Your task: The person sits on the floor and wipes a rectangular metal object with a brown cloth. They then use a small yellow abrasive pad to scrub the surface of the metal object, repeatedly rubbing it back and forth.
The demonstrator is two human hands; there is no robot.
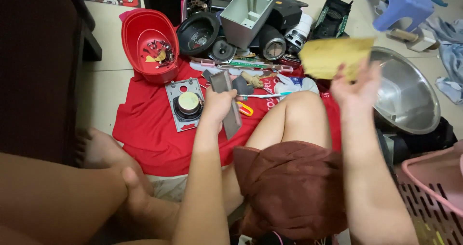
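Note:
My left hand (218,105) grips a flat grey rectangular panel (227,102), held upright over the red cloth (149,129). My right hand (356,88) is raised to the right and holds a blurred yellow sheet of foam or card (333,56) by its lower edge. Just left of my left hand, a grey plate with a round speaker (185,104) lies on the cloth. My bent knee (299,114) sits between my two arms.
A red plastic bowl (132,32) holding small screws stands at the back left. Black speaker parts (197,32), a grey box (248,11) and circuit boards pile up behind. A steel basin (407,93) is on the right, a pink basket (429,187) lower right, a blue stool (400,3) beyond.

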